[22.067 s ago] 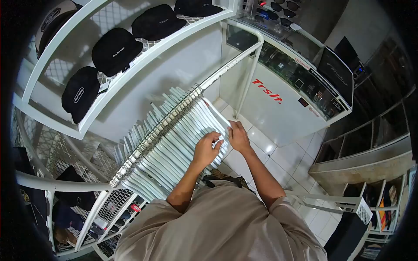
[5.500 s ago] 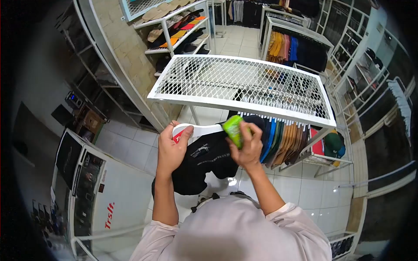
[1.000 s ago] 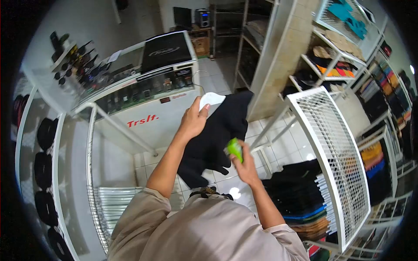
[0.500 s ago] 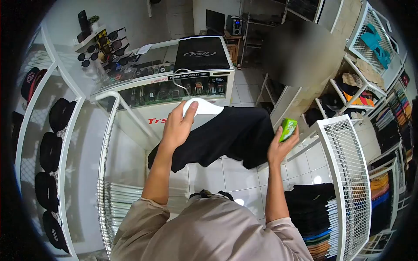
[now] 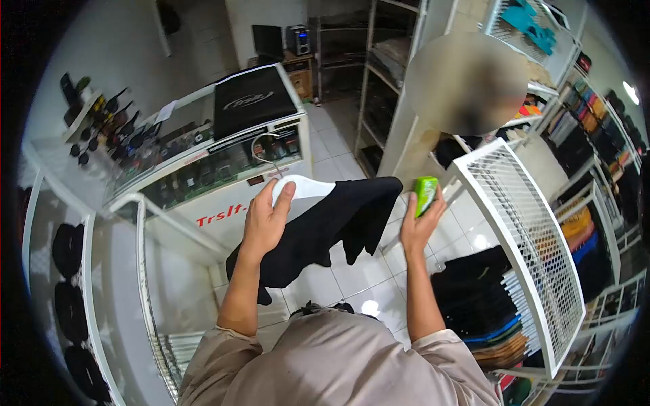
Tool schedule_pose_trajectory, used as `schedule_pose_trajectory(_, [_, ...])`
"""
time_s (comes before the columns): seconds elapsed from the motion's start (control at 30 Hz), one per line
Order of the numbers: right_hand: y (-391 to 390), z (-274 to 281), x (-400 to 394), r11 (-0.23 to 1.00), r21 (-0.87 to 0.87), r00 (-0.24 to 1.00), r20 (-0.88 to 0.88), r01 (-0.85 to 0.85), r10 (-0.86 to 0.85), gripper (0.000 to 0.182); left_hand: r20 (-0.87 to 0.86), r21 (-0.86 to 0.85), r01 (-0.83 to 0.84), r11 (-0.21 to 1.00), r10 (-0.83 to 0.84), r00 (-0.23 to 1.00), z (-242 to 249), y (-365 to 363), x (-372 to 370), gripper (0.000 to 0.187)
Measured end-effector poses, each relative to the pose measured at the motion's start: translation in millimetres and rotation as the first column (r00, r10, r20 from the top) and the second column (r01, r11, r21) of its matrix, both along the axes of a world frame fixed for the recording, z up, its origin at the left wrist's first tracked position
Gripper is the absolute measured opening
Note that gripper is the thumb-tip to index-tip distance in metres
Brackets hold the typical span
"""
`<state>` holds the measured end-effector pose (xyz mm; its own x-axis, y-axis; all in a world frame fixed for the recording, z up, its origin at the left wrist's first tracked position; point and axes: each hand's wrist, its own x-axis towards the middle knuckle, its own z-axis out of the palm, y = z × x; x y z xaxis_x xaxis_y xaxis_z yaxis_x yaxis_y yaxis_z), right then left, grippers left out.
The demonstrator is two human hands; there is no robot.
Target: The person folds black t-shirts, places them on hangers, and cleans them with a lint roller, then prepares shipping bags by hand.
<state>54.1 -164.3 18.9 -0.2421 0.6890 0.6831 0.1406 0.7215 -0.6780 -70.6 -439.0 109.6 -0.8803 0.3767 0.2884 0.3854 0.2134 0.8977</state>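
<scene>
My left hand (image 5: 266, 220) grips a white hanger (image 5: 306, 188) near the base of its metal hook. A black garment (image 5: 332, 227), probably a T-shirt, drapes from the hanger and spreads out to the right. In my right hand (image 5: 421, 223) is a small bright green pack (image 5: 425, 195) with white markings, held upright between thumb and fingers. The garment's right end lies close beside that hand; I see a narrow gap between them.
A glass display counter (image 5: 203, 172) with a black mat on top stands ahead. White rails (image 5: 140, 250) run along my left. To my right is a mesh-topped rack (image 5: 521, 237) with dark clothes (image 5: 474, 291) on hangers. Black caps (image 5: 70, 311) line the left wall.
The view has turned right, so the counter sits farther left. The garment's right end has lifted and its lower edge has swung. Both hands keep their holds.
</scene>
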Motion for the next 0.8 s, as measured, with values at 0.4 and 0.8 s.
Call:
schedule_pose_trajectory(0.4, [40.4, -4.6, 97.9, 0.969, -0.125, 0.970, 0.140, 0.214, -0.197, 0.061, -0.166, -0.070, 0.403, 0.912, -0.409, 0.897, 3.8, 58.0, 14.2, 0.025])
schedule_pose_trajectory(0.8, [58.1, 0.6, 146.4, 0.930, -0.094, 0.917, 0.229, 0.356, -0.328, 0.066, -0.449, -0.217, 0.526, 0.822, -0.562, 0.694, 1.5, 90.4, 29.0, 0.050])
